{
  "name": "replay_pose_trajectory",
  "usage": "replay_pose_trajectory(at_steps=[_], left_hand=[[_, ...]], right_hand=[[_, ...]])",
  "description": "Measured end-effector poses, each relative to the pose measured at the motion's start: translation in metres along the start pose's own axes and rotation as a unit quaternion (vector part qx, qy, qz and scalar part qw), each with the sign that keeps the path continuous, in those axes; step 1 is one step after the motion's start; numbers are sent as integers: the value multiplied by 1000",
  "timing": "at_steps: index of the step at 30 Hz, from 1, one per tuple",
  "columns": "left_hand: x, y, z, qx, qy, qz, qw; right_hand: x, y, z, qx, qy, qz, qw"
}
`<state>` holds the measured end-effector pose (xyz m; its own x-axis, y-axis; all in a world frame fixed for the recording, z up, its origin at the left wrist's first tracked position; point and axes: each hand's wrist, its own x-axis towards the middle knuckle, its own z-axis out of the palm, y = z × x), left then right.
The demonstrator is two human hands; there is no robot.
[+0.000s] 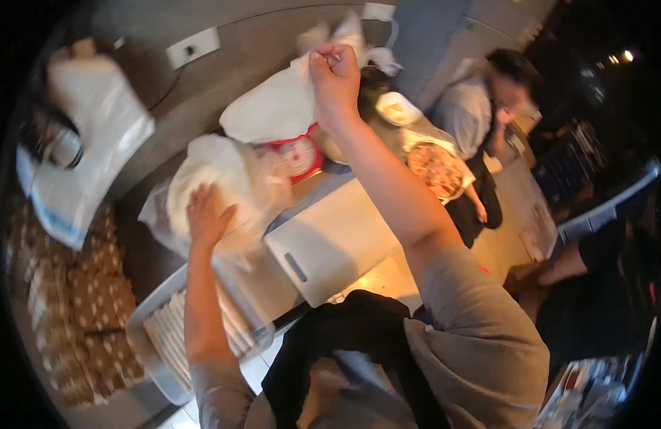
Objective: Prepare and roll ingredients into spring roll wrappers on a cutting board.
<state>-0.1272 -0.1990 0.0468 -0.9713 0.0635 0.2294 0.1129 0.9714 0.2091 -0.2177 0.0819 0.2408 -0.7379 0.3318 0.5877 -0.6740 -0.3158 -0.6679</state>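
My right hand [338, 78] is raised towards the wall. Its fingers are closed on the edge of a thin white sheet [271, 110], which stretches out to the left of the fist. My left hand [210, 214] lies flat with its fingers spread on a pale, round pile [236, 201] in a clear plastic bag [156, 209]. Whether the pile is dough sheets or something else, I cannot tell. Behind the bag, partly covered by the white sheet, stands a red dial scale [303, 158]. A white cutting board [336, 241] with a handle slot lies right of the bag.
A plastic tub [142, 300] with several pale rolls [167, 335] stands below my left hand. Brown spotted packs [97, 289] are on the far left. A bowl of chopped filling [435, 169] sits at the right, near a seated person [464, 118]. Another person's arm [561, 268] shows at right.
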Motion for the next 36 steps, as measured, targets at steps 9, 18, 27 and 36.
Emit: replay_pose_trajectory(at_steps=[9,18,27,36], left_hand=[[4,82,-45,-107,47,-82,990],[-94,189,-12,-814,-144,-307,471],[-142,190,45,-622,-59,-398,671],[-167,188,32,-761,-74,-409,498]], right_hand=[[-27,-79,-81,-200,-210,104,951],[-90,-68,-179,-62,-59,357,930],[-164,-18,-239,-569,-375,13,732],[-249,-7,-154,-225,-478,311,790]])
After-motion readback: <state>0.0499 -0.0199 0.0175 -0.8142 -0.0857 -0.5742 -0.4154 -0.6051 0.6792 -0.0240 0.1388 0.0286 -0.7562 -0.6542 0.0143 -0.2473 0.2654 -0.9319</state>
